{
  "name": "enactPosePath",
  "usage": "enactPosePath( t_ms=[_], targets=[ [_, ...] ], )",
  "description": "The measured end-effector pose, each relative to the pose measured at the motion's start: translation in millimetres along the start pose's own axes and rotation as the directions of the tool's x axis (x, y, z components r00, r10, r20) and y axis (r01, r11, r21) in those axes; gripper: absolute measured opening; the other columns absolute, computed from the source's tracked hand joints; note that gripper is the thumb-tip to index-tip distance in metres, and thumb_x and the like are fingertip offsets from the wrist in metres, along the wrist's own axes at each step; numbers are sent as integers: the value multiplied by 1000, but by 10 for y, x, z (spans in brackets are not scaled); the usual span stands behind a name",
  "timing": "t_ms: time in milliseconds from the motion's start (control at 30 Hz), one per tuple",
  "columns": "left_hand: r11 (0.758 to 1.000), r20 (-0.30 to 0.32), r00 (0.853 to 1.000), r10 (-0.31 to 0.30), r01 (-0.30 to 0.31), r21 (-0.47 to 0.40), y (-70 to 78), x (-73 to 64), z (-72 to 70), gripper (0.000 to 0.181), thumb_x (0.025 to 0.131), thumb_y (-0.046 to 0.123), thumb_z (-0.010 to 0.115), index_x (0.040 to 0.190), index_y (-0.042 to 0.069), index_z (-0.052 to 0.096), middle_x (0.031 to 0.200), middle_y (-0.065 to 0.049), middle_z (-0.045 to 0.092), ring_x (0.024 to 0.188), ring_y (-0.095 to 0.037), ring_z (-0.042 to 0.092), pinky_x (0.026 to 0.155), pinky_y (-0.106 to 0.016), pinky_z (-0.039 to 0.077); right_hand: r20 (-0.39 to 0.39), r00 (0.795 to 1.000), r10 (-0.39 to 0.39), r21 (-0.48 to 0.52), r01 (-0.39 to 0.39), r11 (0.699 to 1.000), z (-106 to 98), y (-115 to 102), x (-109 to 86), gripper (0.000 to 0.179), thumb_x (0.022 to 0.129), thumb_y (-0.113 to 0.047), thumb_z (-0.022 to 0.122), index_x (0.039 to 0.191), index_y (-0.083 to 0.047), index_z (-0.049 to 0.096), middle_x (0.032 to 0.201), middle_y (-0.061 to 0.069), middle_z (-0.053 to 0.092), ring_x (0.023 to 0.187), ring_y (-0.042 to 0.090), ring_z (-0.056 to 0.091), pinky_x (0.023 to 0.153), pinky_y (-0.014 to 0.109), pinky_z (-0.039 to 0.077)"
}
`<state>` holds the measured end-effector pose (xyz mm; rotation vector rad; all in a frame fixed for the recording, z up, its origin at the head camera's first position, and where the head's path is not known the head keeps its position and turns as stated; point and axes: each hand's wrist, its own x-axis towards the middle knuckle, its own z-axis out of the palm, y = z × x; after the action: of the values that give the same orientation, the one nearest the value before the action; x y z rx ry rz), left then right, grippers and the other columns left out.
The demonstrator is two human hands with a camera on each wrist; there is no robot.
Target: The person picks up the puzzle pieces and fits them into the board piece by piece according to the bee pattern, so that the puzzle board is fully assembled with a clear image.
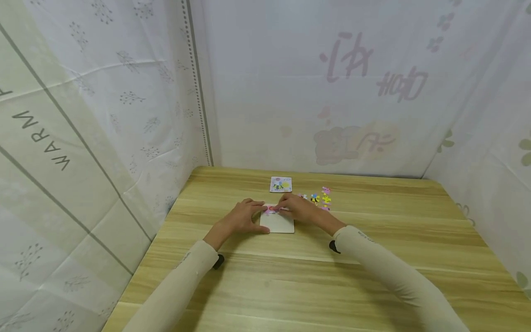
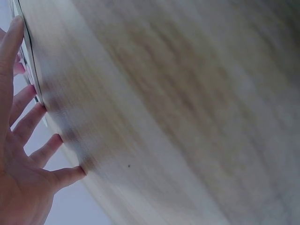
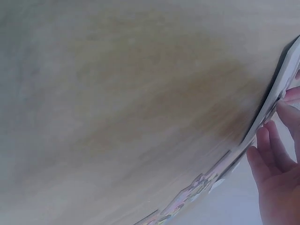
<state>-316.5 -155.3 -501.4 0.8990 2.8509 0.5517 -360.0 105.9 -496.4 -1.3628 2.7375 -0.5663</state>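
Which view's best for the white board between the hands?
Head: it sees the white board from above, most of its top face showing. Both wrist views catch it only nearly edge-on, cut off by the frame.

Site: curtained booth, building type unclear; printed curtains [image 1: 265, 106] hang around three sides of one wood-grain table [image 1: 265, 290].

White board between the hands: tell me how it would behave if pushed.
The white board lies flat on the table, so it would probably slide rather than tip. Its straight edge in the right wrist view suggests it is fairly stiff.
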Motion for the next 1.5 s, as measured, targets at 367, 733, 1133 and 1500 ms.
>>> enactPosePath(
  t_ms=[367,733,1133,1500],
  targets=[
    [1000,25,999,-28,28,-2,68,-13,-51,86,84,64,78,151,15,56,160,-7,46,147,-36,38,118,-67,26,-27,999,27,-36,-28,999,40,-21,-13,24,101,-13,70,124,-12,78,115,8,67,97,18,63,77,30,55],
    [1000,26,999,-19,19,-20,79,7,-49,86,84,62,80,151,14,56,160,-9,47,147,-39,37,117,-69,26,-12,998,61,-28,-62,998,19,-63,-33,24,103,-12,67,125,-12,77,117,8,67,102,19,63,83,34,56],
    [1000,21,999,-25,25,10,49,6,-28,87,83,65,79,151,16,56,159,-6,48,145,-36,40,118,-64,29,-33,999,6,-14,-6,1000,-52,-14,-84,18,101,-9,69,116,-6,78,115,9,71,106,24,67,92,40,56],
    [1000,24,999,-27,27,2,72,-11,-39,88,83,64,80,151,13,56,159,-9,47,147,-40,38,118,-66,27,-47,994,96,-13,-97,995,-191,122,-230,21,100,-8,67,119,-4,77,118,11,71,104,24,68,89,39,57]
  ],
)
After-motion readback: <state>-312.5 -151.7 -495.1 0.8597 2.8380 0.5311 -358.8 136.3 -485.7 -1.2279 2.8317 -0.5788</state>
